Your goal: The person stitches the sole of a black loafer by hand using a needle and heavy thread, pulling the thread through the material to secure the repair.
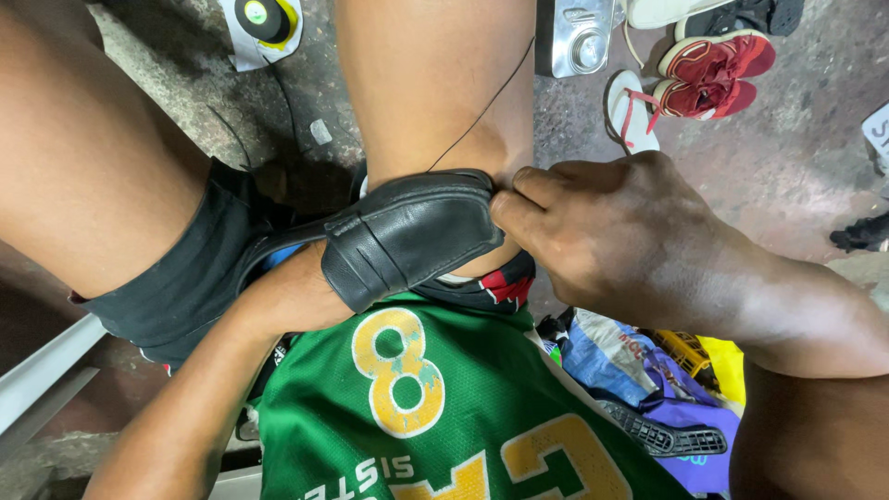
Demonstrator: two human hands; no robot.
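Observation:
A black leather loafer (407, 236) lies across my lap between my bare knees, above my green jersey. My left hand (292, 296) reaches into the shoe from the heel side; its fingers are hidden inside and it holds the shoe up. My right hand (602, 231) comes in from the right, with thumb and fingertips pinched on the rim at the toe. A thin black thread (482, 111) runs from the shoe's upper edge across my right knee toward the top of the view.
On the concrete floor ahead are a pair of red shoes (713, 69), a white flip-flop with red straps (630, 111), a silver metal box (579, 37) and a yellow-black round object on white paper (262, 20). Colourful bags (648, 370) are piled at my right.

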